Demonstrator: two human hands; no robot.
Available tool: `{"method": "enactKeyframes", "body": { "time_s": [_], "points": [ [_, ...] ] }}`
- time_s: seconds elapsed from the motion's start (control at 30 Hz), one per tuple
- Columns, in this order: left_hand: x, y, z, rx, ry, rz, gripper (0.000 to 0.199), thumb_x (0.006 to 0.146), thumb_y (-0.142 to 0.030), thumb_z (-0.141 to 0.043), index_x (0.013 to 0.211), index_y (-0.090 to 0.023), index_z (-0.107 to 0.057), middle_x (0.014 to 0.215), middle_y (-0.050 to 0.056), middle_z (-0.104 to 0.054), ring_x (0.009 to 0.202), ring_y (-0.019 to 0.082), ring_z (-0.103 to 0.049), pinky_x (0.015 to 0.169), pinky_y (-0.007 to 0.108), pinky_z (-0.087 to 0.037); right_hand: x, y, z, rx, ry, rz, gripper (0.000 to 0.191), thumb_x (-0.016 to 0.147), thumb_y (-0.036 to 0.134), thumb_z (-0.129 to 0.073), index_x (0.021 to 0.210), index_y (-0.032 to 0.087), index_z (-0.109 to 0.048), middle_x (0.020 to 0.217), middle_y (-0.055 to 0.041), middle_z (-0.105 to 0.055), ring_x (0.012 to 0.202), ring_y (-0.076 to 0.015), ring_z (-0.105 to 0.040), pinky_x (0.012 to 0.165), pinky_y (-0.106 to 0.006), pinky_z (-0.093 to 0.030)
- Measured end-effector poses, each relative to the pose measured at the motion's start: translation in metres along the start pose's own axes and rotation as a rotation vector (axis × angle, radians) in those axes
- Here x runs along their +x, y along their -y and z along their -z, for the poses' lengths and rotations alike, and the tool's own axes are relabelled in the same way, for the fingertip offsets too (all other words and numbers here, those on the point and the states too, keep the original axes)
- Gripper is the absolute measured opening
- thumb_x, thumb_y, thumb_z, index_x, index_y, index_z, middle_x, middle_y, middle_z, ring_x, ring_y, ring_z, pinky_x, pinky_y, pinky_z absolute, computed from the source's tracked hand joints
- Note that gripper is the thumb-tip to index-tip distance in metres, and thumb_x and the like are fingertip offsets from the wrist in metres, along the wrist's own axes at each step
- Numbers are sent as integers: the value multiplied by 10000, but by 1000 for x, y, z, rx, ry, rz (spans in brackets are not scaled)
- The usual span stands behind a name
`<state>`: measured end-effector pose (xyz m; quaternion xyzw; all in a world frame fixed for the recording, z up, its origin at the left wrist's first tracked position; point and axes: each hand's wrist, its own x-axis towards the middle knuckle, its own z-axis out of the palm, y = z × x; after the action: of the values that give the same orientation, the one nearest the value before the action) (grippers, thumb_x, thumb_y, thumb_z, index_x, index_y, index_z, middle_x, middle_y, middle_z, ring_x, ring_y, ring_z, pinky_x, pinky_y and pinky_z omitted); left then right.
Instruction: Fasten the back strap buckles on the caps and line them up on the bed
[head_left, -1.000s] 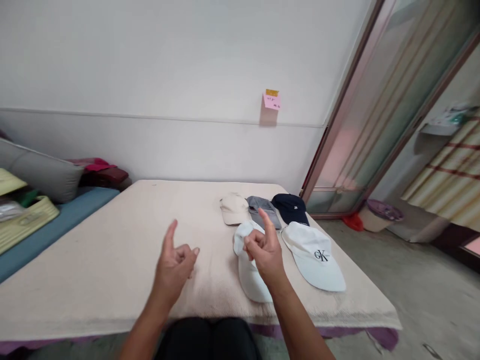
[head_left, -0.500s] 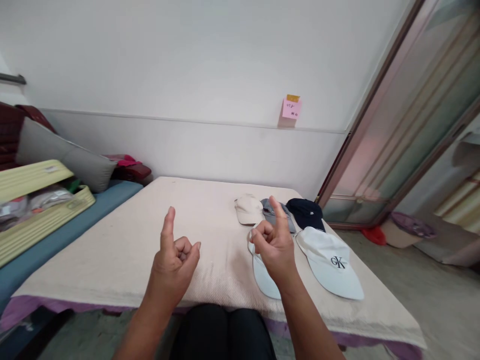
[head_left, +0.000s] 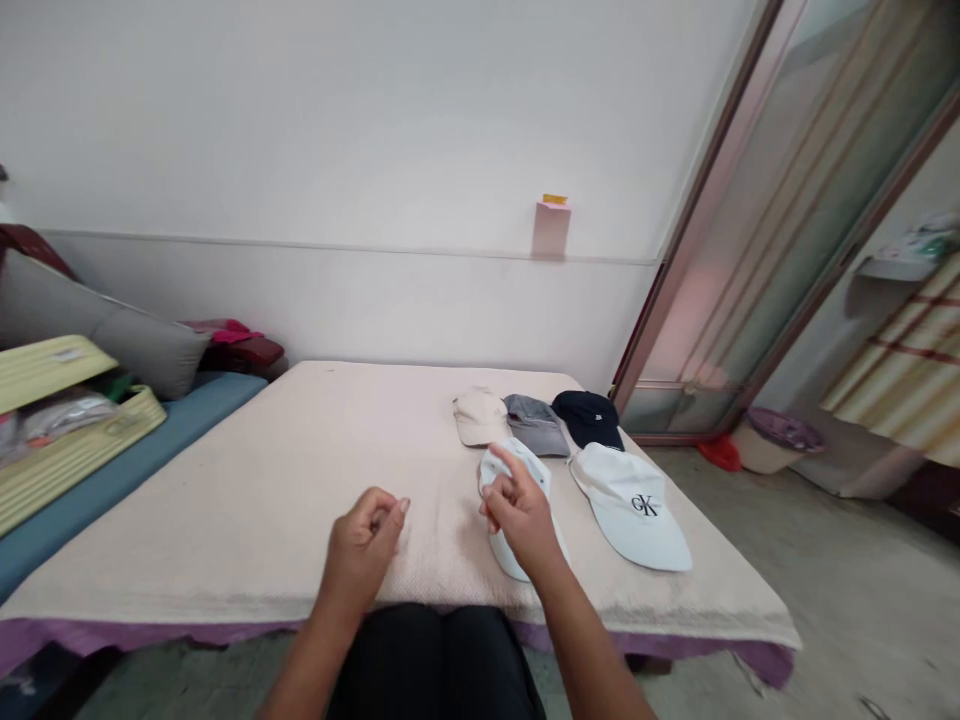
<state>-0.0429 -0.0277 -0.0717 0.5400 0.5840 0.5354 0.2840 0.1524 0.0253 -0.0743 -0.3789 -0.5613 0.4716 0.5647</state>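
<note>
Above the front of a cream-covered table (head_left: 225,520), my left hand (head_left: 363,545) is raised with its fingers curled in toward the thumb, and nothing shows in it. My right hand (head_left: 525,515) hovers in front of a pale cap (head_left: 534,460) and hides part of it. Its index finger points out, the other fingers are bent, and it holds nothing. To the right lies a white cap (head_left: 634,510) with dark letters on its front. Behind these sit a beige cap (head_left: 480,418), a grey cap (head_left: 536,425) and a navy cap (head_left: 587,418) in a row.
A white wall with a pink note (head_left: 551,230) rises behind the table. On the left, a grey cushion (head_left: 135,325) and a yellow-green case (head_left: 82,440) rest on a blue surface. A waste bin (head_left: 772,440) and a red dustpan-like object (head_left: 718,453) stand on the floor at right.
Both hands have come down lower. The left index finger, earlier stretched upward, is now folded in, while the right index has tipped forward and left. The view has swung slightly right.
</note>
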Motion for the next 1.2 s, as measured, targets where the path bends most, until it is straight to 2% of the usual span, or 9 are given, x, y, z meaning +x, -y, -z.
{"method": "enactKeyframes", "body": {
  "time_s": [0.1, 0.23, 0.4, 0.57, 0.77, 0.9, 1.0, 1.13, 1.2],
  "points": [
    [-20, 43, -25, 8, 141, 142, 348, 826, -463, -506, 598, -207, -450, 444, -72, -405, 416, 103, -409, 432, 212, -325, -22, -60, 23, 42, -185, -224, 332, 731, 303, -598, 1012, 128, -579, 539, 56, -548, 400, -71, -441, 403, -194, -349],
    [-63, 87, -50, 11, 291, 312, 368, 841, -519, -450, 640, -211, -443, 432, -82, -403, 361, 92, -368, 397, 212, -305, -72, -126, 64, 178, -498, -487, 274, 636, 362, -687, 694, 145, -530, 496, 41, -555, 381, -67, -451, 358, -168, -308],
    [-94, 112, -61, -23, 340, 414, 387, 814, -556, -459, 644, -208, -444, 425, -86, -401, 326, 78, -340, 351, 195, -253, -102, -144, 95, 374, -721, -631, 336, 637, 339, -737, 827, 134, -551, 663, -28, -673, 596, -131, -651, 503, -188, -482],
    [-103, 111, -63, -92, 364, 463, 394, 779, -572, -496, 644, -203, -453, 417, -87, -416, 309, 65, -327, 338, 185, -254, -74, -134, 92, 622, -672, -687, 219, 750, 252, -683, 864, 153, -525, 627, -17, -654, 595, -148, -666, 467, -184, -478],
    [-111, 105, -61, -278, 345, 535, 384, 734, -537, -608, 631, -183, -499, 456, -54, -517, 322, 69, -407, 354, 191, -303, -53, -128, 75, 828, -544, -698, 164, 798, 134, -603, 718, 166, -463, 466, 66, -473, 375, -55, -446, 370, -146, -345],
    [-99, 100, -53, -582, 218, 733, 326, 758, -471, -639, 796, -147, -617, 769, 88, -712, 660, 188, -666, 599, 283, -514, -73, -115, 59, 939, -450, -657, 199, 769, 169, -661, 706, 168, -471, 494, 69, -465, 409, -53, -438, 398, -155, -357],
    [-82, 90, -44, -797, 180, 890, 350, 841, -441, -550, 918, -113, -643, 1012, 169, -710, 918, 253, -676, 820, 368, -510, -100, -103, 44, 1033, -342, -631, 200, 723, 165, -724, 736, 160, -524, 536, 62, -506, 448, -54, -460, 430, -163, -369],
    [-59, 67, -32, -1070, 253, 871, 452, 868, -487, -476, 1016, -99, -653, 1026, 168, -714, 1009, 293, -648, 907, 410, -468, -135, -93, 25, 986, -228, -652, 200, 681, 167, -771, 799, 153, -610, 633, 36, -590, 473, -46, -468, 459, -171, -374],
    [-48, 55, -23, -1167, 208, 799, 438, 868, -459, -488, 1112, -125, -633, 1056, 137, -715, 1057, 299, -628, 929, 415, -456, -147, -92, 19, 948, -140, -681, 245, 651, 191, -796, 840, 146, -646, 649, 22, -607, 466, -41, -452, 466, -172, -372]
  ]
}}
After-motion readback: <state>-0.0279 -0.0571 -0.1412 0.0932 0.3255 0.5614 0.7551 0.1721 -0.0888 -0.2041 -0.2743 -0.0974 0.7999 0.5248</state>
